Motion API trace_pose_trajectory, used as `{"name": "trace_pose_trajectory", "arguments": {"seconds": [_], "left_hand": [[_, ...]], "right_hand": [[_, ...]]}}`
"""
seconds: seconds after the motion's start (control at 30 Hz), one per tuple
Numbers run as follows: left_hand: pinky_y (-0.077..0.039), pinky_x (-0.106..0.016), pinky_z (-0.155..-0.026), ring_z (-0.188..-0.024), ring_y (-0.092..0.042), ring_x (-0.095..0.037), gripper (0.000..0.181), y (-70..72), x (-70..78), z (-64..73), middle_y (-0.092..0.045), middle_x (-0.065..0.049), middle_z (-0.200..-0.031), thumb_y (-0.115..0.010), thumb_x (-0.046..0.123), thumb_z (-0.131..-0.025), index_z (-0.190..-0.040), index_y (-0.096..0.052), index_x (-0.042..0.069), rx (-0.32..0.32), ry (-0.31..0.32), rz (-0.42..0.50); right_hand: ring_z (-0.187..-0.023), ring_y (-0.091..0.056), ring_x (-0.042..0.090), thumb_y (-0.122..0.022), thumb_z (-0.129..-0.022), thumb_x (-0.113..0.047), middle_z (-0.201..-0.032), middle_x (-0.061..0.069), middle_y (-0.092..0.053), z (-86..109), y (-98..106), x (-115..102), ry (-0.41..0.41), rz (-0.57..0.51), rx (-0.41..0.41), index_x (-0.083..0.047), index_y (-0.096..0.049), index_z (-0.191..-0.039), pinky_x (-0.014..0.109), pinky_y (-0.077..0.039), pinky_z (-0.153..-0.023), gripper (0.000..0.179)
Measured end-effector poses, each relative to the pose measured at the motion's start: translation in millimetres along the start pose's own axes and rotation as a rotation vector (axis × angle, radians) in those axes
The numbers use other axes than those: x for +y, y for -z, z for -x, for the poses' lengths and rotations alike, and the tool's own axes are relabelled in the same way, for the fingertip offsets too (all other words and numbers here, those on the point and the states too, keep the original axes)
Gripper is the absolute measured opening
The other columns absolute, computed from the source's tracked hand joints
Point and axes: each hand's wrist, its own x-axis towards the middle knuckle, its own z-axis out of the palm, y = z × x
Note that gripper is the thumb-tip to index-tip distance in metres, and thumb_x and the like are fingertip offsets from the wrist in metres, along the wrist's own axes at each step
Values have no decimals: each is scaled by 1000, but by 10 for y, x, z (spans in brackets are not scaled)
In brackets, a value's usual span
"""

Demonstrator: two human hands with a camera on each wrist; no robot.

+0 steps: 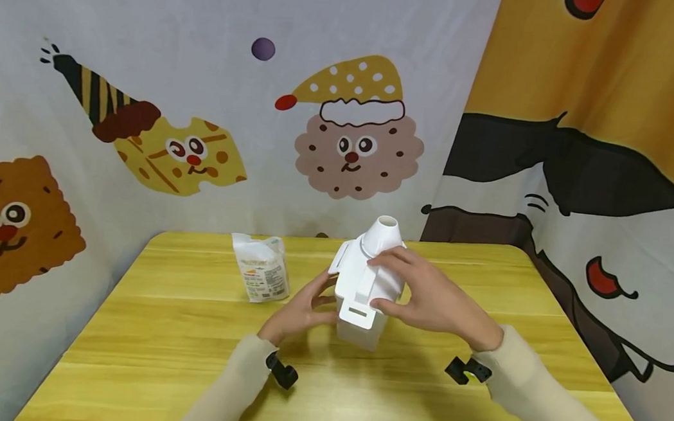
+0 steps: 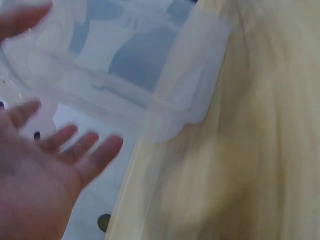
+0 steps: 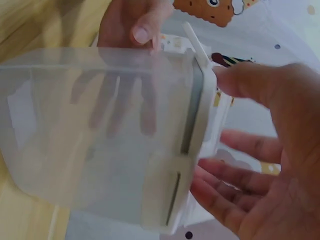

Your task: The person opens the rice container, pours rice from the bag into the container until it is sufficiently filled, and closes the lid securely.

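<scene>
A translucent plastic storage container [image 1: 357, 335] with a white lid [image 1: 351, 277] is between both hands. A white cone-shaped spout [image 1: 383, 236] with an open round top rises from the lid, and a slotted side latch [image 3: 167, 195] hangs over the container wall. My right hand [image 1: 432, 300] grips the lid from the right, thumb near the slotted latch and fingertips near the base of the spout. My left hand [image 1: 302, 311] is at the left side of the container [image 2: 145, 70], its fingers spread; through the wall they show as blurred shapes in the right wrist view.
Behind and left of the container, a white printed pouch [image 1: 262, 269] stands on the wooden table [image 1: 178, 349]. A cartoon-printed curtain [image 1: 208, 35] hangs right behind the table's far edge and along the right side. Each wrist carries a small black camera.
</scene>
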Motion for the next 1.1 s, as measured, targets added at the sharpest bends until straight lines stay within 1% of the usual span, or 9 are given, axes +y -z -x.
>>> {"name": "trace_pose_trajectory", "arguments": {"seconds": [0.13, 0.33, 0.4, 0.53, 0.73, 0.8, 0.87, 1.0, 1.1], "left_hand": [[-43, -57, -117, -145, -42, -40, 88, -83, 59, 76, -34, -10, -165, -77, 10, -90, -162, -26, 21, 88, 46, -54], [-51, -44, -112, -146, -43, -28, 73, -176, 65, 115, -42, -4, -160, -74, 11, -94, -157, -38, 19, 162, 31, -74], [-52, -43, -110, -145, -43, -29, 70, -195, 68, 116, -43, -6, -159, -73, 10, -95, -156, -40, 17, 171, 18, -75], [-53, -42, -109, -146, -42, -31, 70, -217, 67, 107, -40, -10, -162, -70, 7, -96, -158, -37, 13, 176, 7, -68], [-57, -29, -102, -147, -39, -35, 72, -204, 58, 100, -28, -11, -168, -66, 4, -98, -161, -31, 13, 150, 23, -7], [-57, -30, -102, -149, -38, -35, 72, -190, 49, 92, -26, -11, -169, -65, 4, -99, -162, -30, 14, 139, 19, 3], [-55, -37, -107, -151, -36, -34, 71, -171, 35, 78, -27, -10, -169, -64, 4, -100, -162, -31, 15, 136, 8, -9], [-41, -53, -119, -154, -31, -31, 70, -127, 12, 55, -31, -8, -168, -60, 0, -99, -161, -33, 16, 136, -19, -48], [-34, -57, -123, -155, -29, -32, 69, -89, 2, 39, -33, -11, -167, -56, -2, -100, -162, -31, 15, 118, -21, -62]], "right_hand": [[-132, -55, 24, -86, -83, -30, -147, 2, -56, 9, 53, 61, 55, -39, -60, -18, -64, -135, 44, -57, -103, 58], [-144, -46, 28, -86, -82, -20, -157, 4, -47, 11, 79, 170, 173, -64, -128, -20, -60, -140, 50, -51, -111, 64], [-145, -45, 29, -85, -83, -18, -158, 5, -46, 12, 83, 192, 193, -70, -137, -20, -59, -142, 51, -50, -111, 65], [-145, -46, 30, -85, -84, -18, -158, 5, -46, 15, 91, 201, 192, -78, -137, -21, -59, -142, 53, -50, -112, 64], [-142, -49, 30, -86, -82, -18, -156, 7, -49, 20, 69, 170, 192, -71, -102, -19, -60, -141, 52, -52, -109, 64], [-141, -50, 31, -86, -82, -18, -155, 8, -49, 22, 50, 160, 190, -61, -85, -18, -61, -141, 52, -52, -109, 64], [-141, -50, 31, -87, -81, -19, -155, 9, -50, 20, 27, 150, 184, -49, -65, -18, -61, -141, 51, -53, -108, 65], [-139, -52, 32, -87, -83, -24, -154, 11, -51, -1, -28, 114, 164, -9, -36, -18, -60, -142, 51, -54, -106, 65], [-138, -52, 33, -85, -85, -28, -154, 12, -51, -17, -66, 76, 146, 24, -16, -17, -59, -144, 51, -55, -106, 65]]}}
